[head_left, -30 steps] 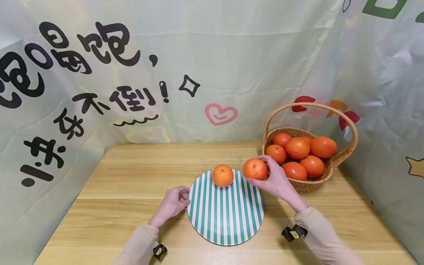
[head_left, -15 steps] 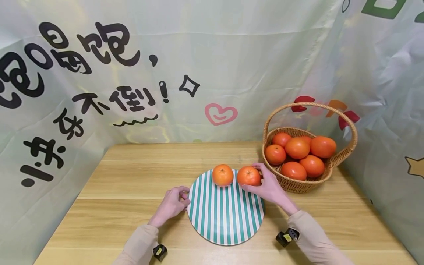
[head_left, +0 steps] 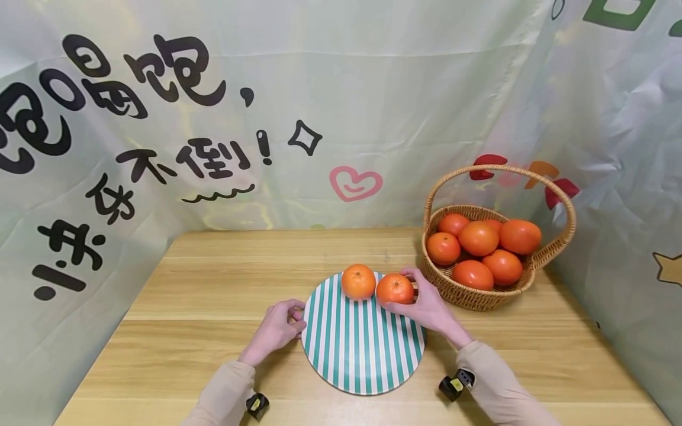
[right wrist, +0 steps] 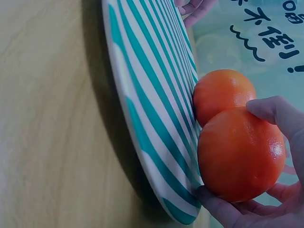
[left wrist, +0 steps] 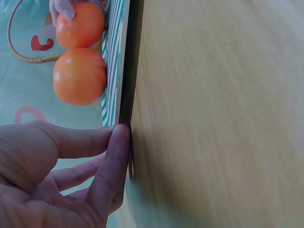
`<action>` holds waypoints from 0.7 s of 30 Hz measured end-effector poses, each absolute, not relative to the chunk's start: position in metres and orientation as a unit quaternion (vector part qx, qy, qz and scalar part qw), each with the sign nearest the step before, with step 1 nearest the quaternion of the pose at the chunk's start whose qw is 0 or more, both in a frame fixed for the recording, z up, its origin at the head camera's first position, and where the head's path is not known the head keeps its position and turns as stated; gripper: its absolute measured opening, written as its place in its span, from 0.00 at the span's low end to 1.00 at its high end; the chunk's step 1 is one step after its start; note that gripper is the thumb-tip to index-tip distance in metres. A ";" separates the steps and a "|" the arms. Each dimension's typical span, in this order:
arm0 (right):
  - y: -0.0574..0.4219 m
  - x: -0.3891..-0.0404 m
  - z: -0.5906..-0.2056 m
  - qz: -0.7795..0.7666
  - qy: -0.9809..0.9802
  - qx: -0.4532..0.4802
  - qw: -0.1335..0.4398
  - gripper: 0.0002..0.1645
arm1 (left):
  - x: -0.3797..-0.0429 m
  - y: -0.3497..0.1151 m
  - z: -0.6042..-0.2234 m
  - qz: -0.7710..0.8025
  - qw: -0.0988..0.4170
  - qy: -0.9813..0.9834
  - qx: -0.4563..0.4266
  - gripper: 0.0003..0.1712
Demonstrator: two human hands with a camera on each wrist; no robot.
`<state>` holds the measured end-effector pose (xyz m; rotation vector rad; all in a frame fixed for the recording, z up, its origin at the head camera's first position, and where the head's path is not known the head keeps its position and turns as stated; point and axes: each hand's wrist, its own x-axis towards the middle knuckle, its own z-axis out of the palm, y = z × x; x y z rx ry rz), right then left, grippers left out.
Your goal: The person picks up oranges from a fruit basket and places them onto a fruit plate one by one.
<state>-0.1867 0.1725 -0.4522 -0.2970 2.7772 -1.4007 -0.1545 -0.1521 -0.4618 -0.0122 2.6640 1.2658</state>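
Observation:
A round plate (head_left: 364, 361) with green and white stripes lies on the table. My left hand (head_left: 278, 327) pinches its left rim between thumb and fingers, as the left wrist view shows. My right hand (head_left: 430, 305) grips a reddish orange (right wrist: 240, 154) from its right side, at the plate's far right part. In the right wrist view, a fingertip reaches the plate's edge beside this fruit. Another orange (head_left: 358, 282), lighter in colour, sits on the plate's far rim. The two fruits appear to touch. Whether the gripped one bears on the plate is hard to tell.
At the back right stands a wicker basket (head_left: 482, 299) with a tall arched handle, holding several oranges (head_left: 478, 238). Hanging cloth (head_left: 405, 106) with printed writing encloses the wooden table (head_left: 213, 278) at the back and sides.
My right hand has carried the reddish orange left and toward me, from beside the basket to the plate, up against the other orange. The left hand and plate have stayed put.

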 end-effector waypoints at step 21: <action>0.168 -0.184 -0.460 -0.470 0.877 -0.102 0.007 0.42 | -0.155 -0.153 -0.463 0.429 0.095 0.898 -0.005 0.23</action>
